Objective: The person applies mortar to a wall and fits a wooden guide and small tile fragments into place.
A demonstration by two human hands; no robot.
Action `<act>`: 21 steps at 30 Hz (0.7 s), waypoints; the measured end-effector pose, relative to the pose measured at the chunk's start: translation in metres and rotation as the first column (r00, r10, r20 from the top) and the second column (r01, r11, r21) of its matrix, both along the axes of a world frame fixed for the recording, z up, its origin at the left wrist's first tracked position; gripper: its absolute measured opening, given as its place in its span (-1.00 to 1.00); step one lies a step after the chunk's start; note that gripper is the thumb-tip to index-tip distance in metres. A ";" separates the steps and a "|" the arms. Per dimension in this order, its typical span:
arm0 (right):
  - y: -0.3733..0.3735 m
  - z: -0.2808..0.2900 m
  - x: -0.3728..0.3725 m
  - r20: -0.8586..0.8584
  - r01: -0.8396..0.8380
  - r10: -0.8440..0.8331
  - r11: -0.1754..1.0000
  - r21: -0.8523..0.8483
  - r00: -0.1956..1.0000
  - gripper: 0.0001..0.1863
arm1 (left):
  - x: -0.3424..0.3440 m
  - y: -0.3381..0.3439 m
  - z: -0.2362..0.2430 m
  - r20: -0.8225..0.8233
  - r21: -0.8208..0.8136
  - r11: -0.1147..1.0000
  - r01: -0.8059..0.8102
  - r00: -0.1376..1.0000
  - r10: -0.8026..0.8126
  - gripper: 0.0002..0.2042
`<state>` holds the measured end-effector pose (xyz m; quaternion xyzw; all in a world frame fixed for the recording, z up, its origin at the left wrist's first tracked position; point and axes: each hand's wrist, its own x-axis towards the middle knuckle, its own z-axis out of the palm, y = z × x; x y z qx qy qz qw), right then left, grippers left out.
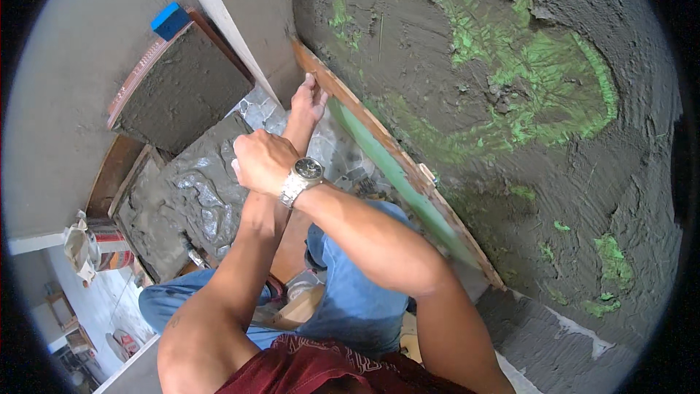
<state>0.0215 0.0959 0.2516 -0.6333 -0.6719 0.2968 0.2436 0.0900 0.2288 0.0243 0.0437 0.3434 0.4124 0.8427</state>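
Note:
My left hand reaches forward with its fingers stretched against the upper end of a long wooden board. The board has a raw brown edge and a green face, and it slants along the foot of a wall. Crossing over my left forearm, my right hand is closed in a fist. Whatever it holds, if anything, is hidden. A metal wristwatch sits on my right wrist. Behind the board, the wall carries rough grey mortar, with bright green patches showing through.
Wet grey mortar fills a shallow tray to the left, a tool handle lying in it. Above leans a mortar-covered board with a blue block at its top. A bucket stands far left. My knees are bent below.

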 end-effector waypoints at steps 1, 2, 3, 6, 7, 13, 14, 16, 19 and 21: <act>-0.001 -0.004 0.004 -0.006 0.014 -0.014 1.000 0.003 1.000 -0.78 | 0.006 -0.001 0.006 -0.009 -0.083 0.997 -0.001 1.000 0.000 -0.84; -0.002 -0.008 0.007 -0.011 0.029 -0.029 1.000 0.005 1.000 -0.78 | 0.013 -0.005 0.011 -0.001 -0.081 0.997 0.008 1.000 -0.008 -0.84; -0.002 -0.007 0.005 -0.014 0.025 -0.025 1.000 0.012 1.000 -0.78 | 0.010 -0.004 0.010 0.039 -0.099 0.995 -0.011 0.999 0.015 -0.84; 0.000 -0.005 0.001 -0.005 0.012 -0.012 1.000 -0.009 1.000 -0.79 | 0.005 0.002 0.009 0.119 -0.109 0.993 -0.048 0.991 0.061 -0.82; 0.001 -0.005 -0.001 -0.002 0.014 -0.014 1.000 -0.002 1.000 -0.78 | 0.004 0.002 0.009 0.159 -0.107 0.992 -0.066 0.984 0.082 -0.79; 0.004 0.000 -0.007 0.005 0.008 -0.008 1.000 -0.022 1.000 -0.78 | -0.003 0.005 0.016 0.058 -0.048 0.998 -0.035 0.998 0.037 -0.72; 0.005 0.002 -0.010 0.000 0.000 0.000 1.000 -0.016 1.000 -0.78 | -0.010 0.006 0.018 0.053 -0.041 0.998 -0.041 0.998 0.043 -0.72; 0.003 -0.002 0.001 0.013 0.026 -0.025 0.999 -0.023 1.000 -0.78 | -0.001 -0.014 0.036 -0.029 -0.002 1.000 0.007 1.000 -0.007 -0.55; 0.003 -0.004 0.007 0.014 0.047 -0.047 0.999 0.000 0.999 -0.78 | 0.005 -0.038 0.066 -0.102 0.177 0.980 0.090 0.992 -0.073 -0.55; 0.002 -0.002 0.005 0.008 0.048 -0.049 0.998 0.028 0.999 -0.78 | 0.004 -0.032 0.068 -0.127 0.225 0.968 0.110 0.988 -0.083 -0.57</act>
